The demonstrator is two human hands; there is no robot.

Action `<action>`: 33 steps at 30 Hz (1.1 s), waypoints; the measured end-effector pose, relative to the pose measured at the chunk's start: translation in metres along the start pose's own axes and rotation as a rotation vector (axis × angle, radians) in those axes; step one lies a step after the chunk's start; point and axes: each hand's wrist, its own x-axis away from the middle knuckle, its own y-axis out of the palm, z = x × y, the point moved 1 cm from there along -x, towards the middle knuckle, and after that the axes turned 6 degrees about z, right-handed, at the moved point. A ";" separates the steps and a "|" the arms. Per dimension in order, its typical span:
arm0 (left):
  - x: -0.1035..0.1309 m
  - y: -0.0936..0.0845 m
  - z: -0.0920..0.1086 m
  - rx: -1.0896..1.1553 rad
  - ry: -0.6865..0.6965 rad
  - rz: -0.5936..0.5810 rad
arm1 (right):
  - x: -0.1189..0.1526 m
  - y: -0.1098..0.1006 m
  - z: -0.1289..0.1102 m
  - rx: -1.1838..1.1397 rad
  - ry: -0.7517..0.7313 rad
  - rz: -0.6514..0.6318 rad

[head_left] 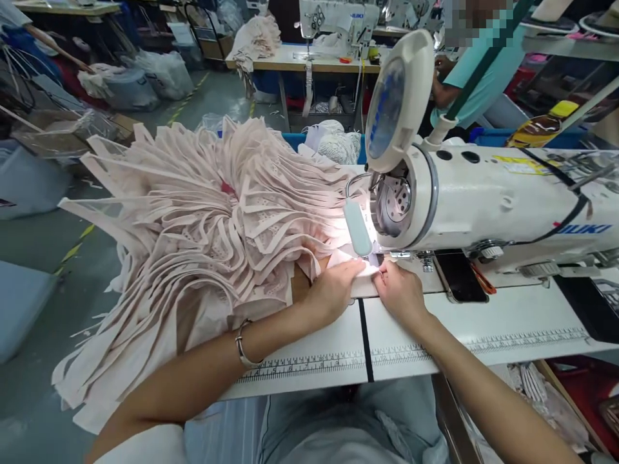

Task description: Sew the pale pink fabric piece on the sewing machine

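Note:
My left hand [333,290] and my right hand [400,290] are side by side at the needle area of a white sewing machine [503,200]. Both grip the edge of a pale pink fabric piece [360,283], fingers closed on it just in front of the presser foot. The needle itself is hidden behind a grey-green lamp [358,229] that lights the spot. Left of the machine, a big fanned pile of pale pink garment pieces [227,212] with scalloped lace trim covers the table and drapes over its edge.
A phone [459,276] lies on the machine bed beside orange-handled snips [483,280]. A printed ruler [309,366] runs along the table's front edge. Behind, a co-worker in a teal top [488,77] sits near another sewing machine [338,26]. Plastic bins [128,90] stand on the floor.

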 end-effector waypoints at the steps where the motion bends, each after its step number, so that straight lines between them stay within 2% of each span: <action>1: 0.003 0.002 0.003 0.020 0.036 -0.004 | 0.000 0.000 0.000 -0.020 0.007 0.000; 4: 0.009 0.006 0.010 -0.115 0.189 -0.076 | -0.001 -0.001 -0.001 -0.034 0.028 -0.003; 8: 0.013 0.007 0.013 -0.364 0.291 -0.097 | -0.001 -0.002 -0.003 -0.030 0.038 0.007; 13: 0.011 0.004 0.015 -0.461 0.319 -0.082 | 0.000 0.000 -0.003 -0.052 0.032 -0.011; 18: 0.006 0.001 0.013 -0.412 0.313 -0.055 | -0.002 -0.005 0.002 -0.166 0.013 -0.058; 22: 0.002 0.000 0.008 -0.347 0.336 -0.086 | 0.000 -0.014 0.017 -0.363 -0.188 -0.161; 23: 0.001 0.000 0.007 -0.337 0.348 -0.078 | 0.002 -0.015 0.022 -0.374 -0.254 -0.141; 28: 0.002 0.007 0.006 -0.347 0.365 0.002 | 0.008 -0.010 0.033 -0.306 -0.496 0.129; 33: 0.003 0.008 0.006 -0.286 0.293 0.007 | 0.008 -0.009 0.022 -0.124 -0.607 0.191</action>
